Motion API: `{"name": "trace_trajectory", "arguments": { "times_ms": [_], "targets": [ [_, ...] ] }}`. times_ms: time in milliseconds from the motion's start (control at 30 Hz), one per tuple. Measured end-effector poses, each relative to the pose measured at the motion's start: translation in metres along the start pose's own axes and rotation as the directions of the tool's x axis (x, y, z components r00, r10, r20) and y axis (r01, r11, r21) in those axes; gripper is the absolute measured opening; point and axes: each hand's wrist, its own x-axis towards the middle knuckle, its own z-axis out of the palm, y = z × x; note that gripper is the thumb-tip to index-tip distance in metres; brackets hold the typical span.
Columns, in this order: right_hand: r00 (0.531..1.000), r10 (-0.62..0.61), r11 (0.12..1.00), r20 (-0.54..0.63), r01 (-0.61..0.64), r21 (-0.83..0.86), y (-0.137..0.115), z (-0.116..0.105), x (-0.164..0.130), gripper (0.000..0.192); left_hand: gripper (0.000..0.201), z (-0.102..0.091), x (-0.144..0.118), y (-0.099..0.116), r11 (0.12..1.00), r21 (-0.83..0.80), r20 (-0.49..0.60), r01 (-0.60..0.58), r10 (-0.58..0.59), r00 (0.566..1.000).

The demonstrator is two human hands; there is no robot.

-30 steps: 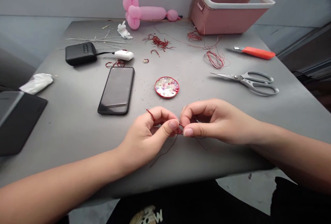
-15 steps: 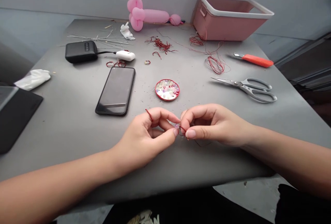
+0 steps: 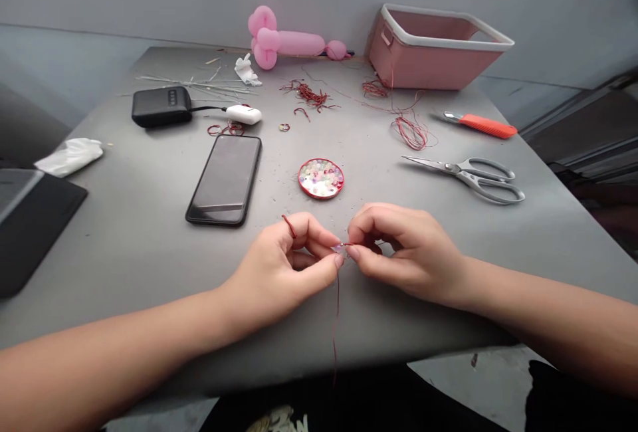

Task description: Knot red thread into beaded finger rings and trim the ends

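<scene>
Between the fingertips of the left hand [image 3: 284,269] and the right hand [image 3: 403,252] runs a thin red thread [image 3: 337,312], matt and fibrous, with a small translucent, glassy bead [image 3: 339,246] pinched where the fingers meet. Just beyond the fingers sits a round red dish [image 3: 321,178] with a glossy rim, full of pale, shiny beads. To the left of the fingers lies a phone [image 3: 225,179] with a smooth, glossy black glass face. Far right of them, the scissors [image 3: 468,175] have bright polished metal blades and smooth grey plastic handles. The table [image 3: 124,232] under the hands is matt grey, lightly speckled.
</scene>
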Motion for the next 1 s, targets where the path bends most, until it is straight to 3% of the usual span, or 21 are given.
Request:
{"name": "trace_trajectory", "arguments": {
  "times_ms": [67,133,200,267,300,367,433,500,833,1000],
  "targets": [
    [0.994,-0.099,0.985,-0.05,0.091,-0.143,0.0,0.004,-0.003,0.01,0.011,0.001,0.0,-0.002,0.999,0.045,0.017,-0.028,0.027,1.0],
    [0.991,-0.116,0.978,-0.066,0.102,-0.182,-0.002,0.004,-0.004,0.011,0.009,0.001,-0.001,-0.003,0.994,0.089,0.022,-0.056,0.055,0.998],
    [0.999,-0.033,0.996,-0.025,0.031,-0.087,-0.004,0.001,-0.003,0.008,0.009,0.001,-0.001,-0.003,0.993,0.095,0.008,-0.068,0.067,0.998],
    [0.986,0.118,0.98,0.117,-0.135,0.147,-0.003,-0.007,0.002,0.007,0.011,0.001,-0.001,-0.002,0.997,0.058,-0.009,-0.054,0.055,0.998],
    [0.958,0.183,0.921,0.222,-0.246,0.301,-0.001,-0.011,0.005,0.011,0.013,0.001,-0.001,-0.001,0.999,0.028,-0.01,-0.043,0.044,0.999],
    [0.886,0.205,0.705,0.415,-0.428,0.566,0.006,-0.017,0.011,0.017,0.017,0.0,0.0,0.001,0.999,-0.036,0.0,-0.018,0.018,1.0],
    [0.814,0.15,0.472,0.56,-0.557,0.683,0.015,-0.02,0.015,0.015,0.019,0.0,0.002,0.004,0.996,-0.084,0.008,0.0,0.001,1.0],
    [0.785,0.095,0.362,0.613,-0.601,0.713,0.023,-0.02,0.017,0.014,0.018,-0.001,0.003,0.005,0.993,-0.115,0.015,0.006,-0.005,1.0],
    [0.911,0.128,0.542,0.392,-0.395,0.742,0.018,-0.008,0.011,0.01,0.012,-0.003,0.005,0.006,0.98,-0.194,0.005,0.039,-0.039,0.999],
    [0.926,0.104,0.534,0.363,-0.36,0.765,0.025,0.0,0.012,0.019,0.015,-0.003,0.008,0.006,0.968,-0.244,0.011,0.061,-0.06,0.998]
  ]
}}
